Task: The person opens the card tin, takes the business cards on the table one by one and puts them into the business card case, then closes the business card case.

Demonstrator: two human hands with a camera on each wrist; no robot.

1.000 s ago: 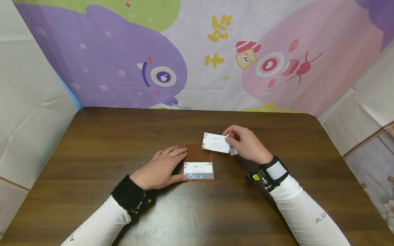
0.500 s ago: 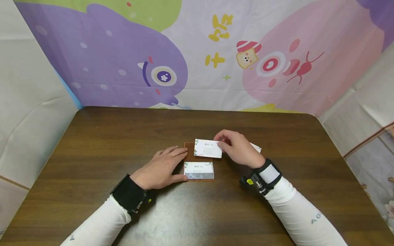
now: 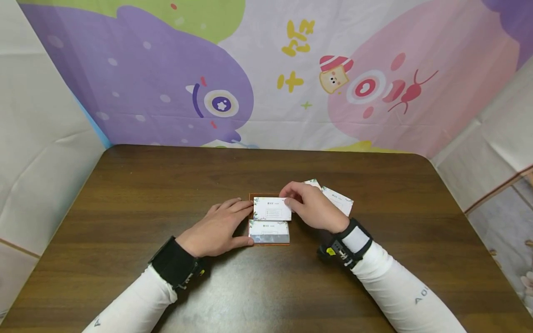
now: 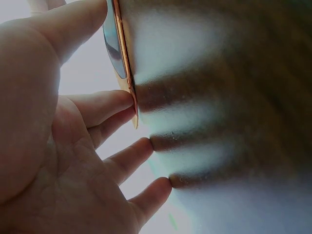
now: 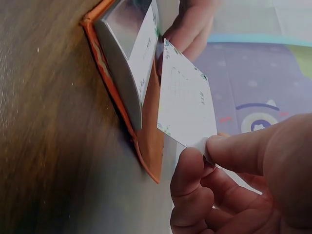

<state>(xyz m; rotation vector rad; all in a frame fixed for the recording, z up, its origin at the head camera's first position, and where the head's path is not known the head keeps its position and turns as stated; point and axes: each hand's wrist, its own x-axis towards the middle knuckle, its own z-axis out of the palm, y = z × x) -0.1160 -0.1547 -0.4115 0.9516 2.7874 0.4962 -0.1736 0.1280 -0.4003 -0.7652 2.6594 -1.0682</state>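
Note:
An opened brown card holder (image 5: 152, 141) lies on the table, its near pocket filled with white cards (image 3: 268, 227) behind a clear window. My right hand (image 3: 314, 207) pinches one white business card (image 3: 271, 209) by its right end between thumb and fingers. That card (image 5: 187, 95) is over the holder's far flap, its near edge right at the pocket's top edge. My left hand (image 3: 218, 226) lies with fingers spread at the holder's left side, fingertips (image 4: 127, 99) and thumb touching its edge.
Two more white cards, a tilted one (image 3: 338, 200) and one partly hidden (image 3: 313, 183), lie behind the right hand. The brown wooden table (image 3: 175, 175) ends at a cartoon-printed backdrop (image 3: 275, 125).
My right hand has moved left and nearer with the card, from beside the holder to over its far flap. The loose cards behind it have come into view. The left hand stays put.

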